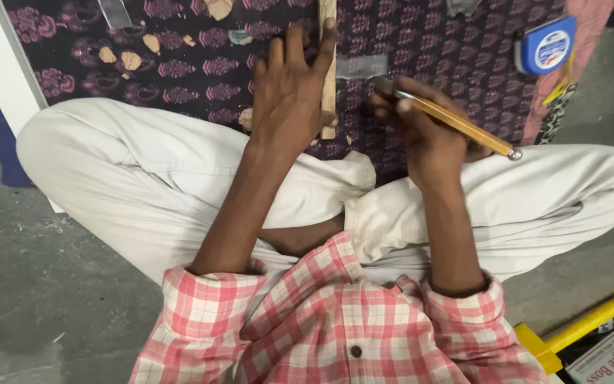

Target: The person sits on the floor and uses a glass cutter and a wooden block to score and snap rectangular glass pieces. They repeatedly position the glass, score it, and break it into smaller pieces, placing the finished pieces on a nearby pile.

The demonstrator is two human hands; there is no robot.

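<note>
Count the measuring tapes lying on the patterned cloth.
1. A blue and white measuring tape lies at the cloth's upper right corner, beyond the right hand holding a yellow-handled tool. Others may be hidden outside the frame.

White and blue round label (pixel 551 48) on blue tape measure (pixel 546 44) upper right, printed white box (pixel 609 363) bottom right corner

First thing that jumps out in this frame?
The two hands at centre top: the left hand presses a wooden strip flat on the purple patterned cloth, and the right hand grips a yellow-handled tool beside it. A blue tape measure lies at the upper right.
</note>
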